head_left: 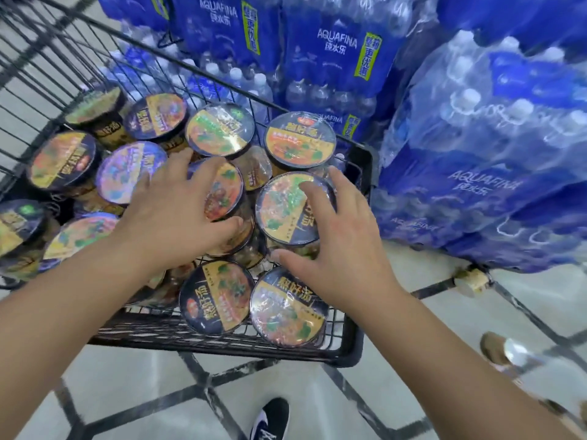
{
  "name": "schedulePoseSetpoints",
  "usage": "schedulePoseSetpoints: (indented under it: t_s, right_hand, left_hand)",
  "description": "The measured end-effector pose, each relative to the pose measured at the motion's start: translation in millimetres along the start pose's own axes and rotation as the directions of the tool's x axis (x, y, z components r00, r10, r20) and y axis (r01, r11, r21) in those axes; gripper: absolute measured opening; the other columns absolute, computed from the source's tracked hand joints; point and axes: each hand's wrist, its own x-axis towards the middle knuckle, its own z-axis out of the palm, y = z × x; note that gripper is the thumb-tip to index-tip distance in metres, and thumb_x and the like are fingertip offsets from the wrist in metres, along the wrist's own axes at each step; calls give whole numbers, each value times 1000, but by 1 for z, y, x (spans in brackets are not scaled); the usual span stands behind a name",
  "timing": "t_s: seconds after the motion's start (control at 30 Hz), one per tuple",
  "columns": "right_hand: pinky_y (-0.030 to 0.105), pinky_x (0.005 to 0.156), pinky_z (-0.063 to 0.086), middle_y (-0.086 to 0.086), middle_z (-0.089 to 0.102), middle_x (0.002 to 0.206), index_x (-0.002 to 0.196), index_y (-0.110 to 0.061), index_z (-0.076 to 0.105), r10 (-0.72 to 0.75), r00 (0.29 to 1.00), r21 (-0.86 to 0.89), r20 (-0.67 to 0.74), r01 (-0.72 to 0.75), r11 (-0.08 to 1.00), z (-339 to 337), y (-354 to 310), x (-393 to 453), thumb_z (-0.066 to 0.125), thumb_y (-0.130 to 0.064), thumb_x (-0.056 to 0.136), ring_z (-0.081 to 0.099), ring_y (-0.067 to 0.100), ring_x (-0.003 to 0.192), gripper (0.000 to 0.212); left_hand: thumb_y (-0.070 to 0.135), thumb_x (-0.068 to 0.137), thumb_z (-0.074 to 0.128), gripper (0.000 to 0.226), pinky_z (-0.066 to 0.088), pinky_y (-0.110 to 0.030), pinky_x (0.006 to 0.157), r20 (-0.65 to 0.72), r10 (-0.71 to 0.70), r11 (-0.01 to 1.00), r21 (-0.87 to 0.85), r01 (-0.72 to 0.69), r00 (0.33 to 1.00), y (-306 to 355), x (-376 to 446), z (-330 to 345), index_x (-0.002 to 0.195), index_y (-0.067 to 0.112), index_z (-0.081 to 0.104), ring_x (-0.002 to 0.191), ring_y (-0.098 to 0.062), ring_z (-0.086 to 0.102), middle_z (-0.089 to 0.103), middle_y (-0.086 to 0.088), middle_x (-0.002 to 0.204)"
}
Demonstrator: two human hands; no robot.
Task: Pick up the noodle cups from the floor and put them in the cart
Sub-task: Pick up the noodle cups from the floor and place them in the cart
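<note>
A black wire cart [355,341] holds several noodle cups with dark, yellow-printed lids. My left hand [171,211] reaches in from above and holds a noodle cup [227,192] in the middle of the pile, with fingers spread over its lid and the thumb against its near side. Right beside it, my right hand [336,246] holds another noodle cup [282,211], with fingers across the lid and the thumb under the near rim. Both cups touch the cups around them. One more noodle cup [498,347], blurred, lies on the floor at the lower right.
Shrink-wrapped packs of blue water bottles [482,147] are stacked to the right of the cart and behind it. The floor is pale tile with dark lines [133,389]. My dark shoe [270,417] stands just below the cart's near edge.
</note>
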Motion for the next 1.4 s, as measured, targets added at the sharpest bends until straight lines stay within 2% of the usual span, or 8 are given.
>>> schedulePoseSetpoints:
  t_s: [0.23,0.33,0.43,0.57,0.67,0.97,1.23,1.4]
  right_hand:
    - [39,122,32,-7,28,163,150,-32,46,281,932,326,-230,-198,924,-62,97,-126,66,-54,97,28,12,153,61]
    - [27,119,32,-10,33,158,148,-32,47,484,838,363,-253,-382,850,-72,177,-215,64,-51,99,31,6,149,55]
    - [41,118,36,-12,36,157,148,-32,48,664,707,384,-242,-559,735,-76,258,-322,61,-52,101,32,9,149,53]
    - [36,114,33,-16,33,154,148,-38,43,804,555,366,-212,-718,592,-91,347,-468,59,-49,100,30,6,145,51]
    - [40,118,32,-10,30,159,152,-40,39,885,436,338,-164,-818,465,-110,402,-579,60,-47,101,27,15,150,55]
    - [49,120,35,-2,29,163,160,-38,26,991,135,176,-8,-975,135,-117,539,-834,60,-51,98,29,27,149,72]
    - [45,113,44,4,35,161,161,-31,27,958,-196,142,210,-963,-228,-62,602,-958,69,-47,92,36,30,143,82]
    - [46,102,49,7,32,161,163,-31,23,886,-298,32,354,-943,-330,-17,643,-1011,69,-49,89,39,33,140,89]
  left_hand:
    - [49,90,56,53,36,-38,111,-327,296,879,-274,-389,898,127,-49,-4,138,27,53,129,-28,50,52,-4,139]
    - [49,91,54,51,37,-37,111,-220,446,808,-319,-496,868,218,-72,35,139,31,53,129,-23,51,52,2,138]
    - [59,90,49,61,22,-15,111,-37,594,771,-258,-582,804,315,-102,98,145,33,51,139,-13,41,45,10,147]
    - [62,85,49,66,36,-37,114,158,707,706,-221,-673,689,445,-157,191,146,35,49,139,-18,43,43,12,148]
    - [63,87,49,67,31,-33,117,253,749,660,-218,-719,612,546,-208,261,148,36,47,142,-17,40,43,9,153]
    - [44,96,66,68,31,-38,121,526,772,567,-318,-759,356,785,-337,451,157,36,39,149,-15,29,35,8,162]
    - [36,90,69,69,35,-40,117,707,688,519,-320,-793,164,911,-397,593,154,29,44,146,-20,33,40,5,157]
    - [36,87,75,72,38,-39,111,781,623,414,-285,-864,40,959,-427,682,152,25,46,141,-24,40,45,-1,150]
